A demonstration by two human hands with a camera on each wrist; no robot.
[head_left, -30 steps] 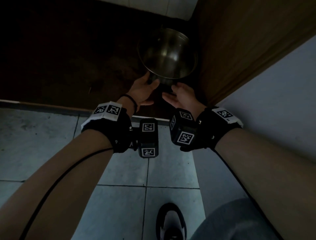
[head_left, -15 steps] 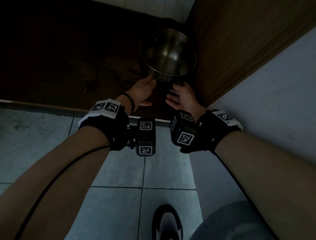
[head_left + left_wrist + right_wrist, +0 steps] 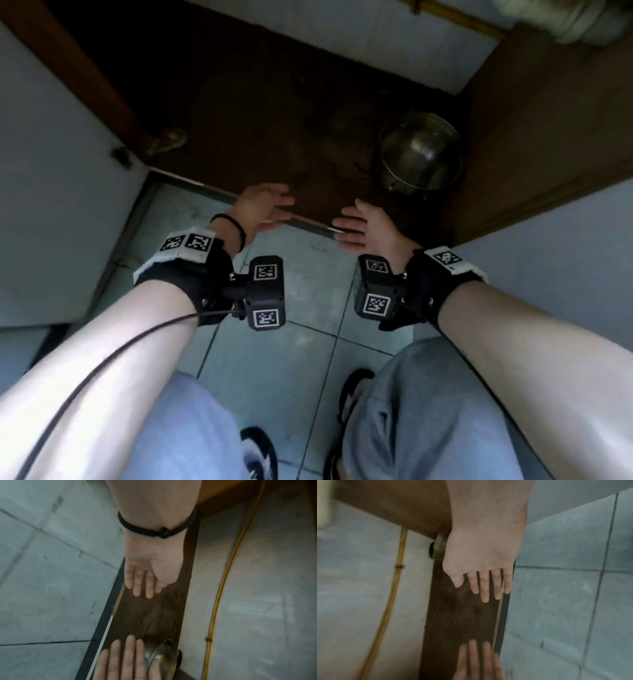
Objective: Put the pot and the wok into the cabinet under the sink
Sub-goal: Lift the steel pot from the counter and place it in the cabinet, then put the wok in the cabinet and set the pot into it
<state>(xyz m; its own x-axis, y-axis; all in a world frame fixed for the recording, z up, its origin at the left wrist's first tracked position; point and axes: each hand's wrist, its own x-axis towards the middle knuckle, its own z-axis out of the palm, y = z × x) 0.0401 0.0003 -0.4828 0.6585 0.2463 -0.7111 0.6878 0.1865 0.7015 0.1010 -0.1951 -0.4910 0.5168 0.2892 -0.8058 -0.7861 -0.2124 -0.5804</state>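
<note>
A steel pot (image 3: 420,154) stands on the dark wooden cabinet floor (image 3: 267,137), in the right rear corner against the brown side wall. Its rim shows in the left wrist view (image 3: 163,657) and a sliver in the right wrist view (image 3: 441,543). Both hands hover at the cabinet's front edge, palms facing each other, fingers straight, holding nothing. My left hand (image 3: 263,209) is left of the pot; my right hand (image 3: 359,224) is just in front of it. The same hands appear at the wrists: left hand (image 3: 147,577), right hand (image 3: 481,577). No wok is in view.
The cabinet's open left door (image 3: 58,164) and open right door (image 3: 561,246) flank the opening. A yellow hose (image 3: 221,588) runs along the tiled back wall. Grey floor tiles (image 3: 301,342), my knees and shoes lie below.
Both hands have let go of the pot and drawn back to the cabinet's front edge. The pot stays in the right corner. My head has pulled back, showing more of the cabinet.
</note>
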